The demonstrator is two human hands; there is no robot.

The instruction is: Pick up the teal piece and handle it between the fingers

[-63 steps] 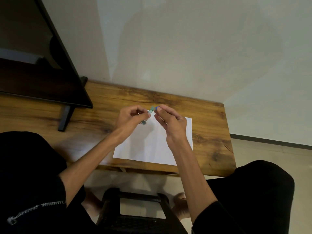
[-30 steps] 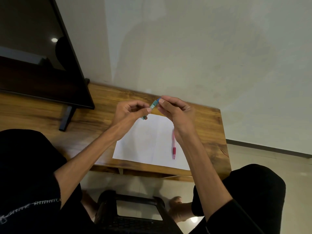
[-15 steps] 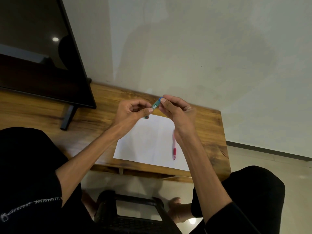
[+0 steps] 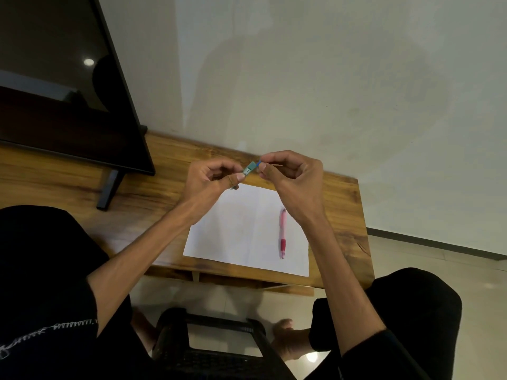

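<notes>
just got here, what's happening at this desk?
A seated person holds a small teal tube up over the wooden table with both hands. The left hand grips its lower part, and the right hand pinches the blue cap at its upper end; whether the cap is coming off or going on cannot be told. Below, a pink pen lies on a white sheet of paper. A dark screen stands at the left.

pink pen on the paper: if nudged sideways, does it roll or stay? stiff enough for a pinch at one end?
The pink pen looks round-bodied and lies flat on the white sheet, so a sideways nudge would probably roll it. It looks like rigid plastic, likely stiff and light enough for an end pinch. The red grip section may be less slippery.
</notes>
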